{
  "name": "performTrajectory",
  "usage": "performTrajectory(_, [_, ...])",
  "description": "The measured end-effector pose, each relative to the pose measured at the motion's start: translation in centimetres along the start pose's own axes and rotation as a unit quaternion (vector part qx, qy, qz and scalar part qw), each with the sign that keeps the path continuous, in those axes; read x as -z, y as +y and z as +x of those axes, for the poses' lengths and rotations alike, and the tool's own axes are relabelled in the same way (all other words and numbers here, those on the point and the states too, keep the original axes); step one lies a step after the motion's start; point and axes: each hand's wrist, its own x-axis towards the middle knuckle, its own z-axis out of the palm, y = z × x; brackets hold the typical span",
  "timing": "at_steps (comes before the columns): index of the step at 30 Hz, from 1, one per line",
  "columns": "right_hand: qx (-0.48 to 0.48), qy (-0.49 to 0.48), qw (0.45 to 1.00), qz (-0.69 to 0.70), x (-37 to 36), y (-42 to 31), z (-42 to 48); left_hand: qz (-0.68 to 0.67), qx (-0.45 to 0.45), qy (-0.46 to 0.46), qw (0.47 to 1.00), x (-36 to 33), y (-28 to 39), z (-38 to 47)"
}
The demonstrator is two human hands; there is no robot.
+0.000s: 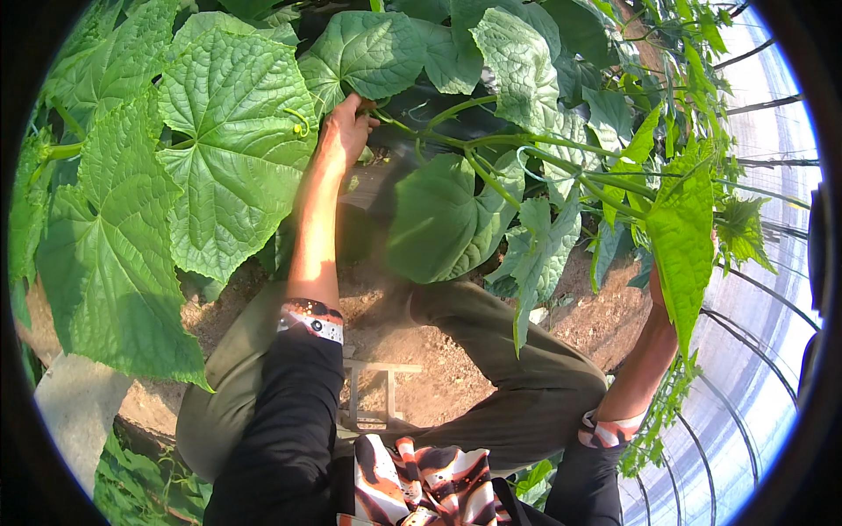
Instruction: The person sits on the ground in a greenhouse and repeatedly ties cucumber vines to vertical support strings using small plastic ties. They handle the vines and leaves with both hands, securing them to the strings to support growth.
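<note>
A cucumber vine stem [454,139] slants across the upper middle, with broad leaves and curling tendrils. At its lower left end my left hand [347,128] has its fingers curled around the stem, just under a large leaf [371,52]. My right hand [658,286] is raised at the right, mostly hidden behind a bright hanging leaf [684,230]; its grip cannot be seen. A thin pale green string [533,172] loops about the stem between the two hands. Another leaf [437,220] hangs below the stem, above my knees.
Large cucumber leaves [237,144] crowd the left side. Dark plastic sheeting [437,105] shows behind the stem. Between my bent legs, a small frame [371,391] lies on bare soil [447,375]. Clear greenhouse film [743,296] with dark ribs curves along the right.
</note>
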Motion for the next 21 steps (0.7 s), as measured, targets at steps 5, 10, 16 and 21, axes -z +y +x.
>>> performTrajectory(5, [-0.004,-0.046,0.981,0.190,-1.0,0.0,0.2,0.119,-0.070,0.101,0.985,2.7,-2.5,1.7])
performTrajectory(10, [-0.114,-0.136,0.857,0.484,3.9,3.2,1.8,0.269,-0.168,0.119,0.941,4.2,-0.8,1.2])
performTrajectory(16, [0.090,-0.053,0.989,0.102,5.2,4.7,0.7,0.317,-0.126,0.088,0.936,6.3,-1.7,2.5])
performTrajectory(21, [0.161,0.035,0.939,-0.303,6.5,4.9,-0.3,0.371,-0.058,-0.004,0.927,5.2,-3.1,4.2])
